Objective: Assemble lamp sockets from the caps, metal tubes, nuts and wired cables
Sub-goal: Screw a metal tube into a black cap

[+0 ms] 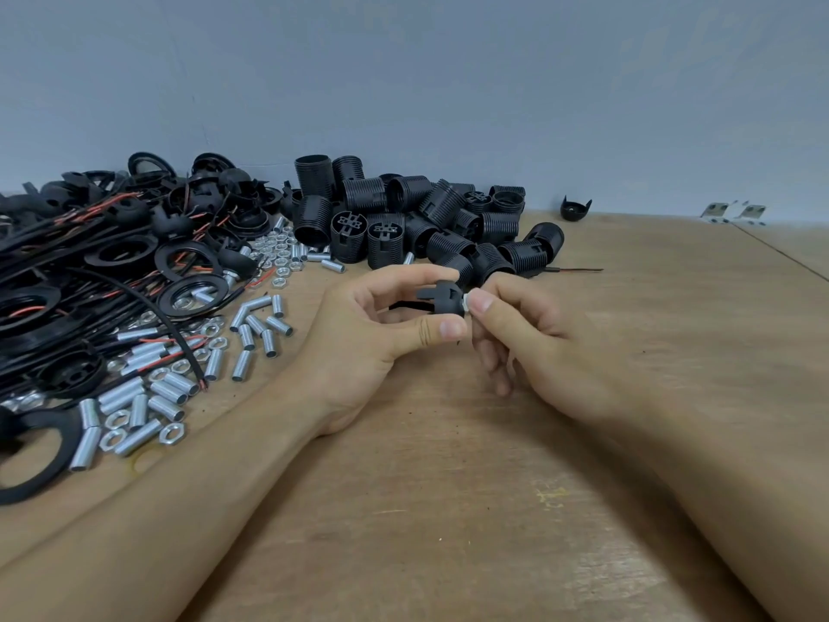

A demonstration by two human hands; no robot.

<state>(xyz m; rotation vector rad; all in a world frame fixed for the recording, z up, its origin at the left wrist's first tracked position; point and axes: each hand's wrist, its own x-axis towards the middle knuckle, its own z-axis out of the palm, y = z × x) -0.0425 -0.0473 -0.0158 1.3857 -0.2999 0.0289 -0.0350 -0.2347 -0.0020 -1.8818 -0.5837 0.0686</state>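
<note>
Premises present as a small assembly workshop. A bare plywood bench against a plain grey wall carries bulk heaps of black socket bodies, metal tubes, nuts and wired cables.

Cables far left, tubes beside them, socket bodies behind hands

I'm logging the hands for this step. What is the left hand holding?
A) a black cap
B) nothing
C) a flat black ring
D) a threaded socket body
A: the left hand pinches a small black cap between thumb and fingers, above the table.
</note>
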